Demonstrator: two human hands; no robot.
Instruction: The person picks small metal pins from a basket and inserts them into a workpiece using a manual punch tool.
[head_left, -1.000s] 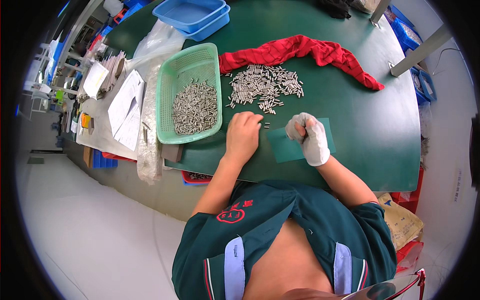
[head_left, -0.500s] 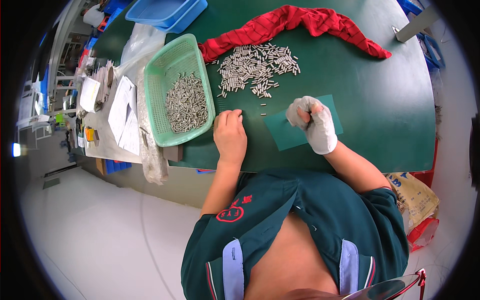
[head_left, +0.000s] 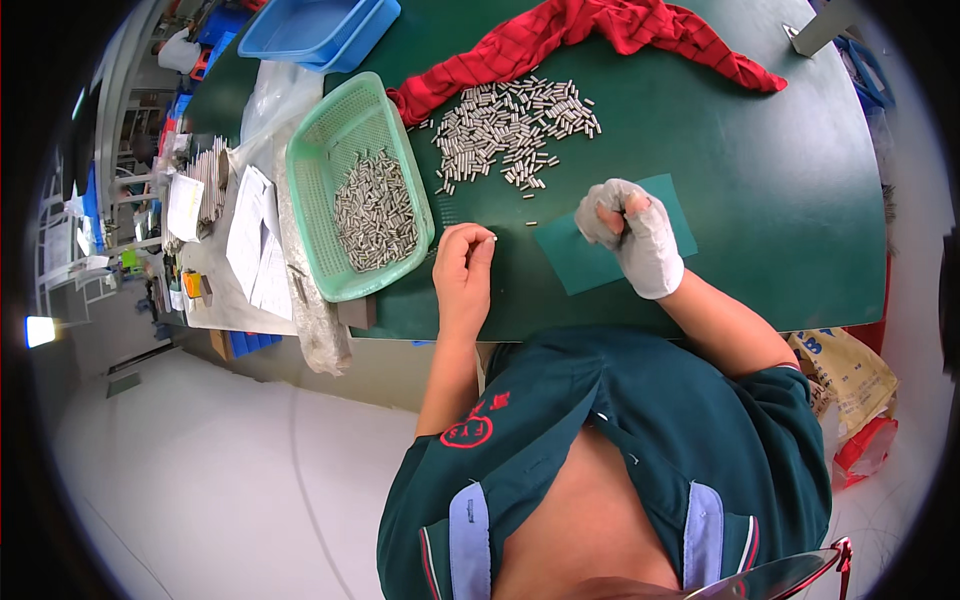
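My bare left hand (head_left: 463, 275) is closed in a pinch just right of the green basket (head_left: 420, 225). A small bright tip shows at its thumb and forefinger, apparently a metal pin (head_left: 494, 238). My right hand (head_left: 635, 240), in a white glove with bare fingertips, is curled closed over a flat green sheet (head_left: 575, 270); whatever it may hold is hidden. Between the hands and the pile, a loose short metal pin (head_left: 532, 223) lies on the green table. Beyond it spreads a pile of metal pins (head_left: 480, 135). More pins (head_left: 375, 215) fill part of the basket.
A crumpled red checked cloth (head_left: 600, 25) lies behind the pile. Blue trays (head_left: 320, 35) stand at the far left. Papers (head_left: 258, 240) and plastic wrap lie left of the basket, and a grey block (head_left: 357, 312) sits by its near end. A grey post (head_left: 820, 30) rises at the far right.
My left hand has turned from palm-down on the table to a pinch with the thumb showing. My right hand stays curled over the sheet. The view has shifted slightly.
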